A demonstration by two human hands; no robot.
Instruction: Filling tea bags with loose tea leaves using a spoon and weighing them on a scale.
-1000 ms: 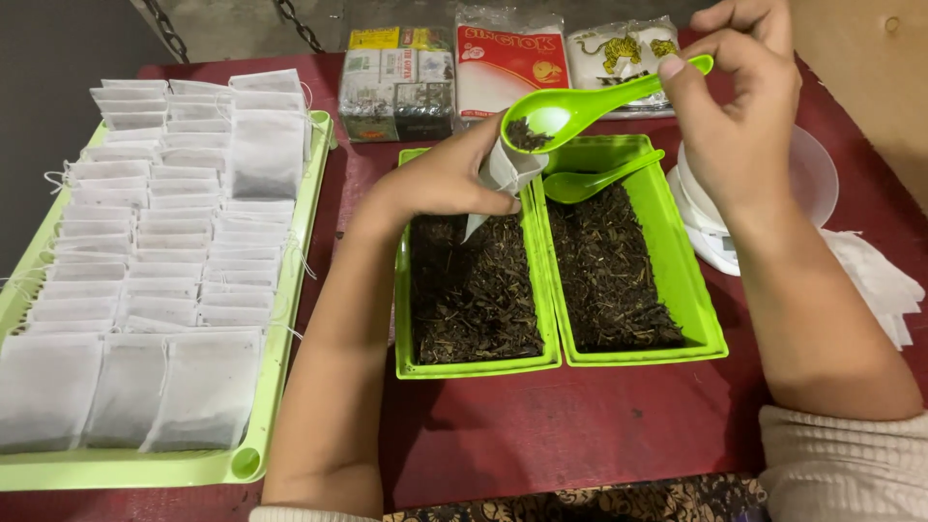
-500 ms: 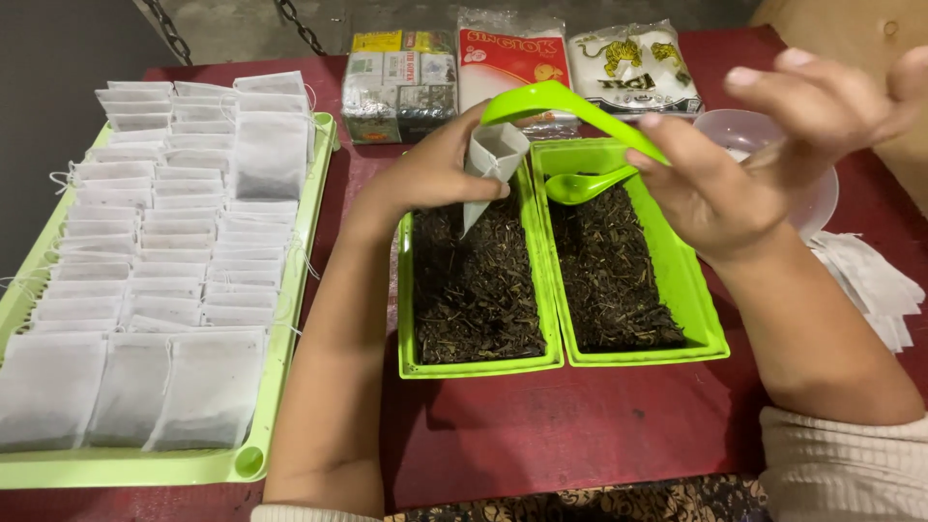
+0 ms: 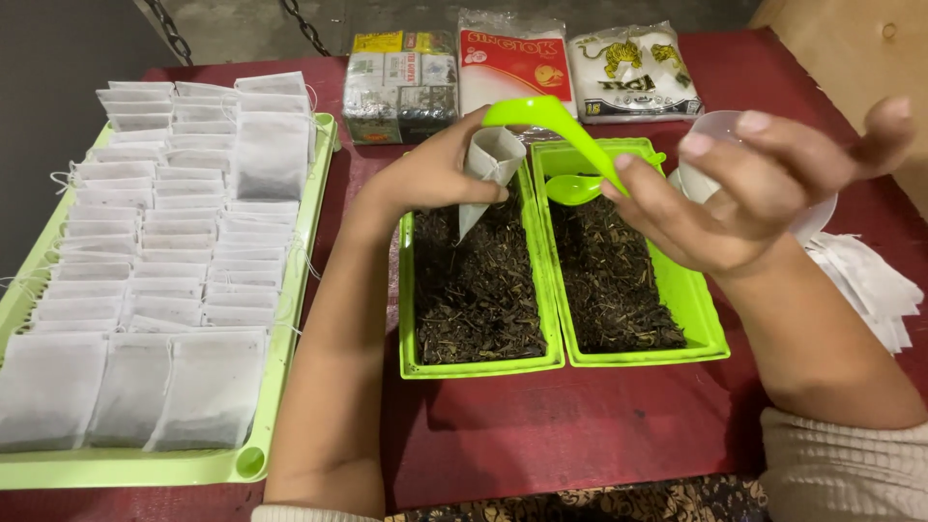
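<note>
Left hand (image 3: 425,174) pinching white tea bag (image 3: 488,164), right hand (image 3: 744,188) tipping green scoop (image 3: 551,121) above it

Single head view, steeply downward, close over table (image 3: 580,435)

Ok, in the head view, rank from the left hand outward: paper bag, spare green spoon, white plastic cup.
1. Paper bag: held in the left hand.
2. Spare green spoon: just right, in the right-hand tray.
3. White plastic cup: far right, behind the right hand.
</note>
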